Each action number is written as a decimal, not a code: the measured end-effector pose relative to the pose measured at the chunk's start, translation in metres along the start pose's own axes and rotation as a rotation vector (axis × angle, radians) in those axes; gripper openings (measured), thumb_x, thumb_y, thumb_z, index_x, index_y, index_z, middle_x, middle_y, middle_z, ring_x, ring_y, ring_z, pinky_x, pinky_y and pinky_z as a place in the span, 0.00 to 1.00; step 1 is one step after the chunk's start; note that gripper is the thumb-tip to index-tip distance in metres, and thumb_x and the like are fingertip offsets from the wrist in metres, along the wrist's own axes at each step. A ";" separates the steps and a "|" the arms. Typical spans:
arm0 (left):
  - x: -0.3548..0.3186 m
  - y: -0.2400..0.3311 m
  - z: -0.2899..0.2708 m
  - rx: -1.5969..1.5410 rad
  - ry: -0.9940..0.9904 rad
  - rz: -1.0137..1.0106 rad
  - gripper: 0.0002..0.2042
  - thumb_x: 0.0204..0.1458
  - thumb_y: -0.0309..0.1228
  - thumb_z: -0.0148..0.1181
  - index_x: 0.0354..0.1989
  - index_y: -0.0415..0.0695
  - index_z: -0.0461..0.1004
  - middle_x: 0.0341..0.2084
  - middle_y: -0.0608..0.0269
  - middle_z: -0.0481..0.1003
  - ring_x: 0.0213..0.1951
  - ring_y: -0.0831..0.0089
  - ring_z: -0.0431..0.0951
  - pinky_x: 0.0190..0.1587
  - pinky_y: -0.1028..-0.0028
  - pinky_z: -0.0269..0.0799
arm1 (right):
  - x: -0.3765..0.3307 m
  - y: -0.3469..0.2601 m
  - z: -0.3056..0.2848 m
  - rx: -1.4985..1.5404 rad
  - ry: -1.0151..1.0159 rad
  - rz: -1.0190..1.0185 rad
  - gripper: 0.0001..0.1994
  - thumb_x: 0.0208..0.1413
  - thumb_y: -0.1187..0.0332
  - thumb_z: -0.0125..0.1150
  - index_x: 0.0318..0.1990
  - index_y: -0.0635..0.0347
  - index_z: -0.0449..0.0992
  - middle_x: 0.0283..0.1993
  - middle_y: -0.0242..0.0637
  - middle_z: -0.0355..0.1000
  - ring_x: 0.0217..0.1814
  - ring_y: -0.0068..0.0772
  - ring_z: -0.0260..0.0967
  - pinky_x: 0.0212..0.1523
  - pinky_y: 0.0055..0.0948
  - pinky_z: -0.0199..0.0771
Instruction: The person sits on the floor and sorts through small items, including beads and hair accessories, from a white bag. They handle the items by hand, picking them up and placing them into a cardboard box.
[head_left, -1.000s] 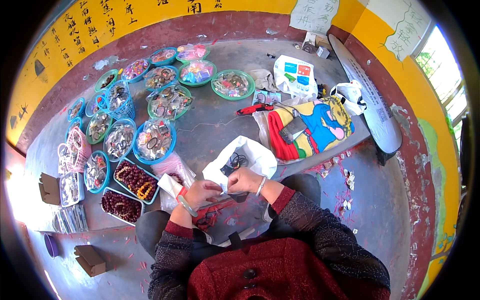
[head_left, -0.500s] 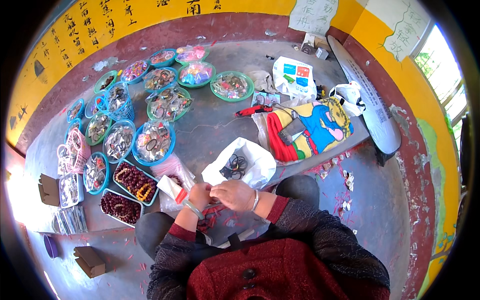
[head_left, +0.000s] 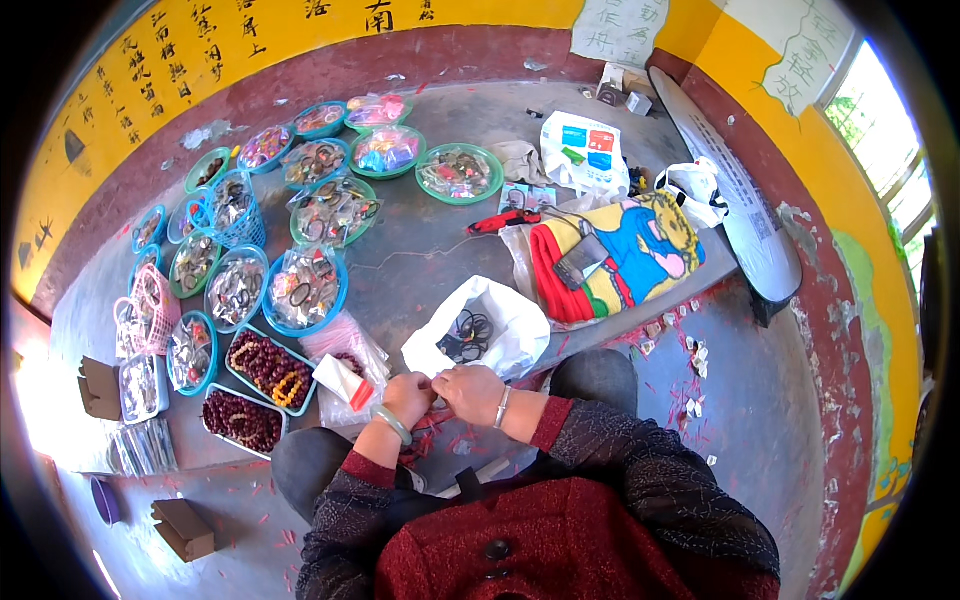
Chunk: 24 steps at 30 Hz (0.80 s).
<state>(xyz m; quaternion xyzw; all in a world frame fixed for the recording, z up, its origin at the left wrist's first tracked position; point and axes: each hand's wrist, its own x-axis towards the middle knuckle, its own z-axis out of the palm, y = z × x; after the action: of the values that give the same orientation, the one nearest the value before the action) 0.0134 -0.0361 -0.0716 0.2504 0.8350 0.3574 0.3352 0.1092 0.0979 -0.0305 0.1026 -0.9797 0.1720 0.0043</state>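
Goods spread on the floor before a seated person

An open bag [head_left: 500, 325] lies just ahead of both hands; bead trays [head_left: 262, 368] sit left, a folded blanket [head_left: 615, 255] right, round bowls [head_left: 330, 210] beyond.

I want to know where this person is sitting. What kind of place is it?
Probably a simple home workshop for making bead bracelets. The person sits on a bare concrete floor, by round trays of bangles and trays of brown beads, hands together over a white bag.
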 end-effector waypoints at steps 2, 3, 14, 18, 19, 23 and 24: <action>-0.001 -0.001 -0.002 -0.021 -0.038 0.009 0.12 0.41 0.36 0.56 0.30 0.40 0.75 0.22 0.50 0.74 0.29 0.59 0.76 0.34 0.67 0.70 | 0.000 0.000 0.000 0.022 0.018 0.025 0.05 0.44 0.70 0.46 0.28 0.58 0.69 0.31 0.38 0.69 0.36 0.38 0.69 0.36 0.32 0.69; -0.003 0.001 -0.003 -0.033 -0.059 0.014 0.12 0.42 0.36 0.56 0.30 0.40 0.75 0.22 0.51 0.75 0.28 0.60 0.76 0.33 0.67 0.70 | 0.000 0.000 -0.001 0.031 0.025 0.031 0.05 0.44 0.70 0.47 0.27 0.58 0.69 0.31 0.38 0.69 0.36 0.37 0.69 0.35 0.32 0.69; 0.004 -0.002 -0.008 -0.459 -0.063 -0.087 0.10 0.45 0.29 0.55 0.28 0.33 0.74 0.20 0.60 0.75 0.20 0.75 0.75 0.23 0.78 0.70 | -0.003 0.001 0.000 0.000 0.137 -0.010 0.03 0.42 0.71 0.49 0.24 0.58 0.68 0.26 0.36 0.68 0.29 0.39 0.69 0.29 0.35 0.69; 0.001 0.004 0.001 -0.353 -0.068 -0.006 0.10 0.45 0.30 0.55 0.28 0.34 0.75 0.20 0.60 0.75 0.21 0.74 0.75 0.26 0.77 0.71 | -0.004 0.000 0.003 0.034 0.004 0.113 0.05 0.43 0.70 0.49 0.21 0.59 0.69 0.26 0.38 0.69 0.28 0.41 0.70 0.27 0.38 0.69; 0.001 0.002 0.001 -0.311 -0.069 0.030 0.10 0.45 0.31 0.56 0.29 0.34 0.75 0.22 0.60 0.75 0.24 0.74 0.75 0.29 0.77 0.71 | -0.004 -0.001 -0.001 0.038 -0.041 0.144 0.05 0.42 0.70 0.49 0.21 0.59 0.70 0.26 0.39 0.69 0.28 0.42 0.70 0.27 0.39 0.69; 0.004 0.001 -0.003 -0.188 -0.023 0.279 0.12 0.43 0.30 0.59 0.36 0.37 0.74 0.29 0.61 0.75 0.29 0.77 0.74 0.30 0.78 0.70 | -0.002 0.014 0.008 0.067 -0.005 0.289 0.08 0.44 0.65 0.50 0.24 0.56 0.74 0.23 0.40 0.71 0.27 0.44 0.70 0.27 0.39 0.69; 0.005 0.001 -0.006 -0.168 0.003 0.365 0.14 0.43 0.29 0.60 0.38 0.38 0.73 0.31 0.62 0.74 0.29 0.79 0.73 0.27 0.79 0.70 | -0.001 0.016 0.008 0.117 0.064 0.266 0.08 0.44 0.65 0.51 0.24 0.56 0.74 0.22 0.40 0.71 0.27 0.44 0.70 0.27 0.39 0.69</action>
<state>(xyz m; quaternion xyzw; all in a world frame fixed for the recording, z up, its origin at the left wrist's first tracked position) 0.0060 -0.0352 -0.0694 0.3684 0.7435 0.4810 0.2830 0.1071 0.1102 -0.0432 -0.0334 -0.9724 0.2310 0.0065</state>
